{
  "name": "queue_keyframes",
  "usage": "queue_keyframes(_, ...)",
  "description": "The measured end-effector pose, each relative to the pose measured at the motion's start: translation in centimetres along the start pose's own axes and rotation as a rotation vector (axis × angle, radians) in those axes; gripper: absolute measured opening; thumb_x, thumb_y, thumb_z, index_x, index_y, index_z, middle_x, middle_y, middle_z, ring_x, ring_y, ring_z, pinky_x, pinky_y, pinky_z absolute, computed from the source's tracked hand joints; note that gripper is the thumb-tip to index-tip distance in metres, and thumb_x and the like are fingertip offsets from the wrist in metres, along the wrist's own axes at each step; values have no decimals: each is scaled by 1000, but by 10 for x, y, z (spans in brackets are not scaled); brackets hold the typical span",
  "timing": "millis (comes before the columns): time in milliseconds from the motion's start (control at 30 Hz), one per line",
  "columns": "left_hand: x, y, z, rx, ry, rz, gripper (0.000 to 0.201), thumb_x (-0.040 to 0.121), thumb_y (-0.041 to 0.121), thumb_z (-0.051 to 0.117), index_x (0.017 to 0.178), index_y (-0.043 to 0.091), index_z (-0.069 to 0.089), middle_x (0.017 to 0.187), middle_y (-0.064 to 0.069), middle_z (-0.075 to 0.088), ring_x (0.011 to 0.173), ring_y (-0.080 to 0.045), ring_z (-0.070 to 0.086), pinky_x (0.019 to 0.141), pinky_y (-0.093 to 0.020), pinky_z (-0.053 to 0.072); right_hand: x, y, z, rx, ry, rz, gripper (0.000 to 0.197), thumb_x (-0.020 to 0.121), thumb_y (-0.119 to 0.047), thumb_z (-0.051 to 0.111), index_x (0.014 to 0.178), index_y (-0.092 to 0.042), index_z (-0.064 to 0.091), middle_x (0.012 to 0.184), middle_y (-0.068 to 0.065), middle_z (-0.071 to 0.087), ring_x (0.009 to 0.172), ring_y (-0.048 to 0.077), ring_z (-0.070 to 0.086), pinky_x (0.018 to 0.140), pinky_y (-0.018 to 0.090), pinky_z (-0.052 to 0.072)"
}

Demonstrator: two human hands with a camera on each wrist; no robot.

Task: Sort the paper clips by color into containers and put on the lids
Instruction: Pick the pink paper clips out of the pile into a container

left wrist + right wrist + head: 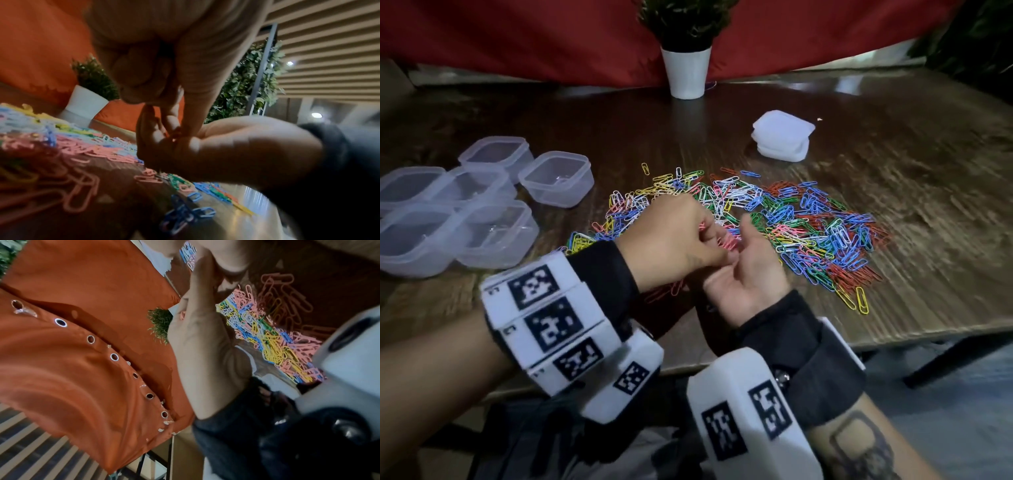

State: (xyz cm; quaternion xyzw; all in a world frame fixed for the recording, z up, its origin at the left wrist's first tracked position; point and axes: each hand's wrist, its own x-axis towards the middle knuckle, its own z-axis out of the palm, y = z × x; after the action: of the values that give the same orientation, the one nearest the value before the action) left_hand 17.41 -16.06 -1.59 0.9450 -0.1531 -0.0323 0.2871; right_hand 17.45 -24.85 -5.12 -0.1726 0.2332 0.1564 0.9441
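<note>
A heap of mixed-colour paper clips (791, 219) lies spread over the middle of the wooden table (893, 144). My right hand (750, 263) is held palm up just above the heap's near edge, loosely cupped, with a few pink clips (730, 244) lying in it. My left hand (717, 251) reaches over from the left, back up, and its thumb and fingertips pinch those pink clips in the right palm. In the left wrist view the left fingers (185, 113) come down into the right hand (226, 146). More pink clips (664, 291) lie on the table beneath both hands.
Several empty clear containers (556, 178) are grouped at the left. A stack of white lids (782, 138) sits at the back right. A potted plant (686, 72) stands at the far edge before a red cloth. The table's front edge (893, 337) is close to my wrists.
</note>
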Motion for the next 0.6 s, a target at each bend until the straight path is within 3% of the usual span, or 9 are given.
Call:
queue_keyframes(67,-2,3,-7,-37,-52,-42,30,69,30,80,54,18,57,35,15,47,65,6,62,58,-18,45,-1,-1,0,-29,30,-11,36,100,-27,36,70,-8,44,46,3,51,37,13,54,44,20,49)
queue_keyframes(133,-3,0,-15,-98,-68,-63,28,64,33,81,59,16,60,30,12,38,38,3,42,41,-10,28,-3,-9,-3,-57,46,-35,38,101,-20,32,66,-8,41,50,3,45,37,10,47,43,18,45)
queue_keyframes(200,1,-7,-24,-171,-59,-89,30,61,35,81,60,14,60,30,11,33,33,-3,33,40,-13,23,-7,-26,-6,-81,21,-54,35,101,-16,29,68,-9,38,50,2,40,38,8,41,38,15,39)
queue_keyframes(300,13,-21,-31,-148,-96,-162,28,63,36,78,63,12,63,35,13,41,38,0,38,48,-22,26,-17,-72,-7,-271,-27,-75,34,100,-14,28,68,-11,39,48,-3,34,35,3,29,27,9,19)
queue_keyframes(367,21,-25,-30,-78,-147,-182,26,65,37,78,65,13,66,38,13,47,42,2,42,45,-18,30,-23,-109,1,-618,-37,-151,35,100,-21,31,67,-15,40,42,-7,31,29,2,24,26,11,13)
queue_keyframes(467,34,-21,-19,45,-207,-141,23,69,37,77,62,18,65,36,12,45,40,-1,42,39,-12,27,-18,-148,13,-1334,51,-362,46,96,-45,36,58,-20,40,41,-8,30,31,5,24,33,13,13)
queue_keyframes(533,41,-16,-6,167,-218,-90,23,71,40,76,64,22,64,42,10,45,46,-4,41,45,-21,27,-8,-158,16,-1717,93,-426,49,96,-43,40,54,-18,43,44,-5,32,37,10,25,39,16,15)
queue_keyframes(600,46,-9,6,206,-233,-41,22,71,41,76,69,22,66,51,10,47,51,-4,39,49,-25,26,4,-160,15,-2029,84,-411,43,98,-30,43,59,-15,52,52,-2,39,44,13,30,34,16,22)
